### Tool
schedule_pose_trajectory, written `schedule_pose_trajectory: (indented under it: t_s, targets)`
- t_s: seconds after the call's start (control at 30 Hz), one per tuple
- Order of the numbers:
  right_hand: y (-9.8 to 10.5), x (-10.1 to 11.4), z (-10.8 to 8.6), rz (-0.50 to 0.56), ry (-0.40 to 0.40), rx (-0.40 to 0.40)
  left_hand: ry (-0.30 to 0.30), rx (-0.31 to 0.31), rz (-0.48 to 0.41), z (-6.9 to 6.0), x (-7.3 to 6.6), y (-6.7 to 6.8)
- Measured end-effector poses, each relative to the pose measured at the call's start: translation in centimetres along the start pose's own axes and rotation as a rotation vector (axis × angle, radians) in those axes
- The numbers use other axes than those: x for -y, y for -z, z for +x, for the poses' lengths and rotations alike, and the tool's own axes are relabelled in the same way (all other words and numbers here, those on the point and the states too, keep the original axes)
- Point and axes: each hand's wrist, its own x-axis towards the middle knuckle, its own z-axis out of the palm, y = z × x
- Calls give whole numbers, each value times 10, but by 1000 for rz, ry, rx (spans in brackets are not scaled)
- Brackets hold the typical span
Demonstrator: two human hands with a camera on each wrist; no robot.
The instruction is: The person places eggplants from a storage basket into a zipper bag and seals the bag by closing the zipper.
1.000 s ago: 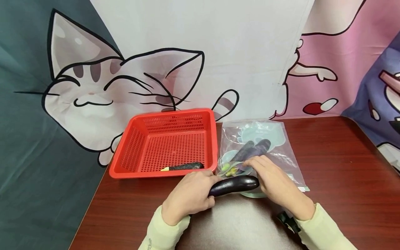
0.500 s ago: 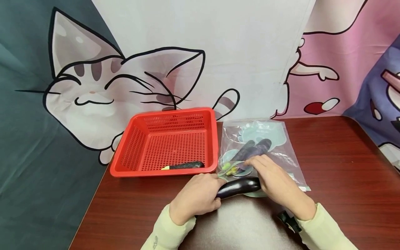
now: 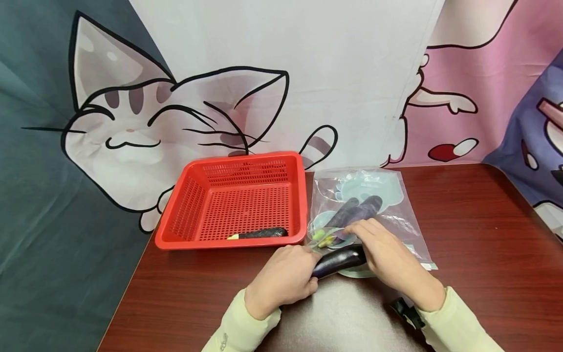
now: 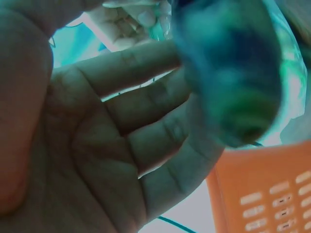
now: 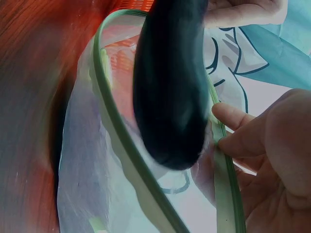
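In the head view my left hand [image 3: 283,278] grips a glossy dark purple eggplant [image 3: 338,260] by its left end. Its far end reaches toward my right hand [image 3: 389,254], which pinches the rim of a clear zip bag [image 3: 406,222]. The right wrist view shows the green-edged bag mouth [image 5: 116,111] spread apart, with the eggplant's rounded tip [image 5: 175,150] between its two edges. Two other eggplants [image 3: 362,209] with green and yellow stem ends lie within the bag's outline, seen through the plastic. In the left wrist view, the stem end [image 4: 243,116] is blurred against my fingers.
A red plastic basket [image 3: 300,195] stands left of the bag, with one dark eggplant [image 3: 264,233] lying along its near side. The brown table [image 3: 484,234] meets a cartoon-printed cloth [image 3: 360,98] at the back.
My left hand has moved right, carrying the eggplant toward the bag mouth, and the eggplant's right end now tilts slightly more toward the back. My right hand has stayed almost still on the bag.
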Motion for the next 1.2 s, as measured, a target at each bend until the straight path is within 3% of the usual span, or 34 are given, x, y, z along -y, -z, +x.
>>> schedule_pose_trajectory:
  t_s: [0.37, 0.6, 0.9, 1.2]
  targets:
    - [1, -2, -1, 6, 5, 5, -5, -55, 2, 4, -9, -4]
    - [-1, -4, -1, 9, 11, 3, 5, -121, 50, 7, -13, -8]
    - [-2, -3, -1, 9, 12, 4, 18, -145, 154, 12, -20, -15]
    - [-3, -4, -1, 8, 11, 5, 25, -227, 227, 15, -25, -23]
